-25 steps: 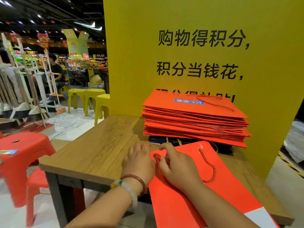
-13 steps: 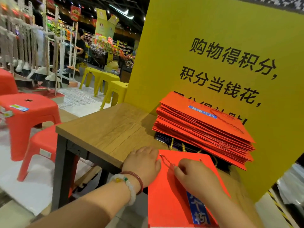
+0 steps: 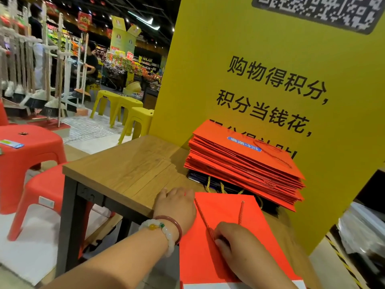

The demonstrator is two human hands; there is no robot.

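1. Pinching the rope handle (image 3: 203,215) between thumb and curled fingers, the right hand (image 3: 235,245) is drawing the cord taut toward the person, away from the stack of red bags (image 3: 245,163).
2. The red bag (image 3: 200,257) that this cord belongs to is lying flat on the table (image 3: 129,163) just in front of the stack. Its far edge is nearly meeting the dark bags with gold cords (image 3: 210,182) that are sitting under the stack.
3. The left hand (image 3: 176,205) is resting palm down on the table, in front of and to the left of the stack. Its fingers are lying relaxed and gripping nothing, and its side is touching the bag's far-left corner, seemingly bracing it.
4. Judging progress: the stack is already holding many finished bags, so the work looks well along. On this bag, one cord end is sitting in its hole on the side nearer the stack's right. The other end is reaching the far-left corner, though it may or may not be seated there, as that spot is too small to read.
5. What is likely remaining is settling the handle and laying this bag onto the stack.
6. Both forearms are coming in low from the side opposite the stack. The left wrist, wearing bracelets (image 3: 166,230), is lying straight, and the right wrist is angling inward over the bag.
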